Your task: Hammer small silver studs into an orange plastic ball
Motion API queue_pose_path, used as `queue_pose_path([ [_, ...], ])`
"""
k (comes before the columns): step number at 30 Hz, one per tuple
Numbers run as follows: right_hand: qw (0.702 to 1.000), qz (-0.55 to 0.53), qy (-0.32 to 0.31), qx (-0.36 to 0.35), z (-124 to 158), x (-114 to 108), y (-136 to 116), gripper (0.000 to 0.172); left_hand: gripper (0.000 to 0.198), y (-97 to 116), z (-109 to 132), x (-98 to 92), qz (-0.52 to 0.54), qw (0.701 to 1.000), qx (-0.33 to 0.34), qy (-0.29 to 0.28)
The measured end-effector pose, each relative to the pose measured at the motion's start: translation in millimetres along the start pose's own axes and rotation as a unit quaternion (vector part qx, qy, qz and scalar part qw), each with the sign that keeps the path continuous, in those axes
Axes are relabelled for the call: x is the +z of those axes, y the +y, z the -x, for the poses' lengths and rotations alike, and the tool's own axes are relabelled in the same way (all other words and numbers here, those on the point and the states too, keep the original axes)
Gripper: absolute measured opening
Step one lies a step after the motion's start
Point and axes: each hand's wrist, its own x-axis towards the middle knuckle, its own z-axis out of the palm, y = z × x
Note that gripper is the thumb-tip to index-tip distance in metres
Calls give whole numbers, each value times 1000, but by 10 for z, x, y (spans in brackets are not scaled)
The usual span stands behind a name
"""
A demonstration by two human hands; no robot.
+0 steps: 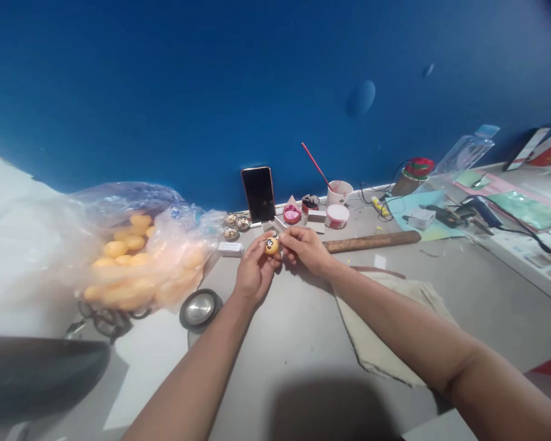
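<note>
My left hand (251, 268) is closed around a small yellow ball (271, 247) with dark and shiny patches on its upper side. Thumb and index finger of my right hand (307, 248) pinch together at the ball's upper right edge; whatever sits between them is too small to make out. Several finished-looking balls with gold and black patches (231, 233) lie just beyond my left hand. A small white box (231, 249) is beside them. Behind my hands a phone (259, 195) leans upright against the blue wall.
A clear plastic bag (165, 257) of yellow balls fills the left, with scissors (108, 320) below it and a round metal dish (199, 309) nearby. Small tubs (337, 215), a cup with a red stick (340, 192), a wooden rod (374, 241) and a cloth (371, 334) are rightward.
</note>
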Motion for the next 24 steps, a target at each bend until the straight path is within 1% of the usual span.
queue_pose_path([
  [2,999,25,23,-33,-25,-70,-134,44,47,14,5,15,-7,1000,-2,6],
  [4,995,50,54,-64,-56,-190,-302,40,48,26,11,27,-27,1000,-3,15],
  [5,994,68,57,-65,-65,-263,-389,37,49,28,12,31,-37,999,-1,18],
  [6,991,105,45,-62,-65,-340,-471,32,49,28,11,34,-45,999,5,20],
  [7,984,165,33,-58,-53,-416,-539,27,50,25,8,35,-50,998,12,22],
  [8,966,250,21,-57,-26,-488,-588,19,50,20,3,36,-55,998,21,25],
  [9,932,358,12,-60,13,-551,-612,11,51,14,-3,35,-60,997,30,29],
  [10,883,466,7,-58,63,-606,-610,9,50,6,-8,34,-66,996,39,35],
  [11,827,560,8,-46,118,-650,-583,16,49,-1,-14,31,-74,995,50,43],
  [12,775,631,15,-26,175,-687,-535,24,47,-9,-18,27,-83,993,62,52],
  [13,738,675,16,-5,227,-719,-471,27,46,-16,-20,23,-92,991,74,63],
  [14,717,697,-4,-4,270,-747,-400,28,44,-24,-22,18,-101,988,87,74],
  [16,705,708,-37,-18,325,-800,-266,33,41,-38,-18,11,-116,984,106,88],
  [19,696,717,-45,-26,336,-863,-147,33,40,-56,7,19,-161,974,126,95],
  [21,691,722,-43,-20,321,-886,-123,28,38,-61,38,41,-203,966,134,88],
  [24,690,722,-41,-20,309,-898,-124,25,34,-53,95,84,-244,958,134,63],
])
